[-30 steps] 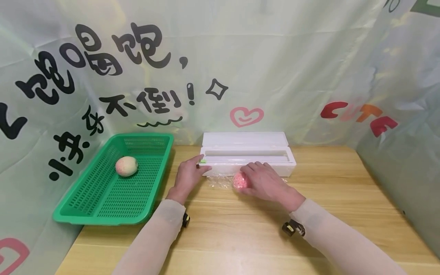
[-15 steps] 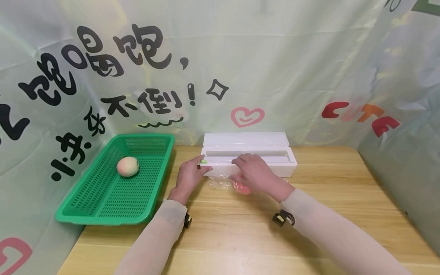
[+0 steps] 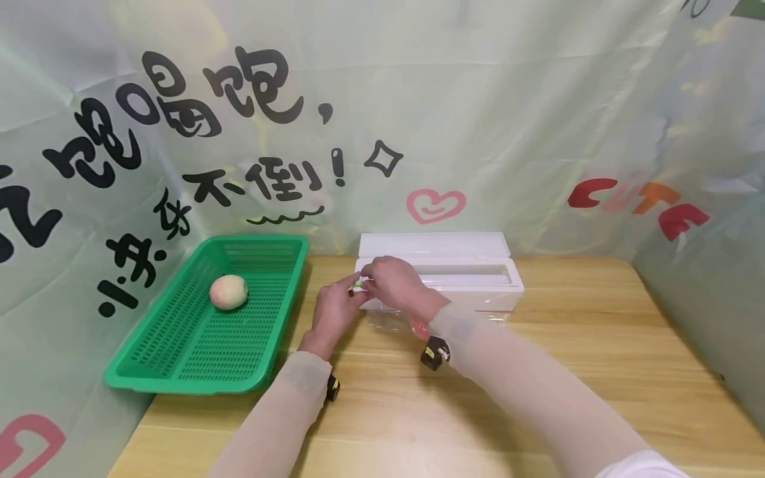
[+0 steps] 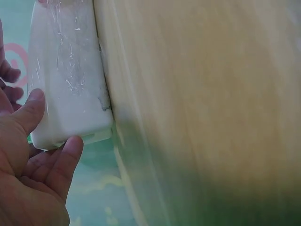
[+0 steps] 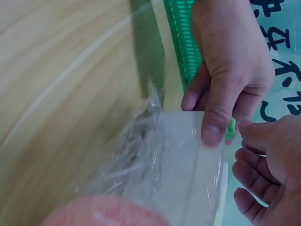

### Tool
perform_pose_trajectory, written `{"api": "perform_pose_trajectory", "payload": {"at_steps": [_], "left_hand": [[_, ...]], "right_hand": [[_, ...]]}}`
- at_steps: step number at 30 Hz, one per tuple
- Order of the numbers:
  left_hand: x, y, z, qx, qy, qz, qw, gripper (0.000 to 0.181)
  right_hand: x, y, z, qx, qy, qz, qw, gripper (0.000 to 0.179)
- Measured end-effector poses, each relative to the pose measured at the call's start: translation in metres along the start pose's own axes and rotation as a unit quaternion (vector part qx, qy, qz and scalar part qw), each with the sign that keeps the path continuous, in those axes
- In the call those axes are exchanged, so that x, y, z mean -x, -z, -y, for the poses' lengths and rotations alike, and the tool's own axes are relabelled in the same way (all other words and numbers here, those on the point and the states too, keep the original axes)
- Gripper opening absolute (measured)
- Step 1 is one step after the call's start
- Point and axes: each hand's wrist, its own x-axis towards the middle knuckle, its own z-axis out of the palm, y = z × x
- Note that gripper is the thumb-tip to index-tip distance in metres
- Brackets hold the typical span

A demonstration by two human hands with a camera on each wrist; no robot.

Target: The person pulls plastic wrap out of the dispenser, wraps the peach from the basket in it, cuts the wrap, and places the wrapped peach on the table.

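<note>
A white cling film dispenser (image 3: 478, 299) stands at the table's back with its lid raised. My left hand (image 3: 335, 311) grips its left end, thumb on the front face and fingers underneath in the left wrist view. My right hand (image 3: 394, 284) reaches across to that same end, thumb and forefinger at the small green slide cutter (image 5: 231, 128). Clear cling film (image 5: 141, 155) hangs crumpled over the dispenser's front. A pink peach (image 5: 106, 214) lies against the film in front of the dispenser, mostly hidden by my right forearm in the head view.
To the left stands a green plastic basket (image 3: 239, 352) holding one pale peach (image 3: 228, 292). Behind the wooden table (image 3: 382, 411) hangs a printed cloth (image 3: 508, 133), which also closes off both sides.
My right hand has let go of the pink peach and moved left along the dispenser to the green slide cutter. My left hand keeps its grip on the dispenser's end.
</note>
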Motion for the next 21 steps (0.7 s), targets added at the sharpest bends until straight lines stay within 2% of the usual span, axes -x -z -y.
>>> {"api": "perform_pose_trajectory", "payload": {"at_steps": [8,15,21], "left_hand": [[-0.001,-0.003,-0.001,-0.017,-0.011,-0.021,0.9996,0.044],[-0.001,-0.004,-0.002,-0.011,-0.002,-0.020,0.9997,0.048],[0.000,-0.002,-0.003,-0.009,0.003,-0.021,0.9997,0.054]], "right_hand": [[-0.010,-0.013,0.005,-0.006,-0.020,0.010,0.9997,0.015],[-0.008,-0.016,0.002,0.013,0.000,-0.003,0.9999,0.010],[-0.004,-0.015,-0.003,0.006,0.020,-0.008,0.9997,0.006]]}}
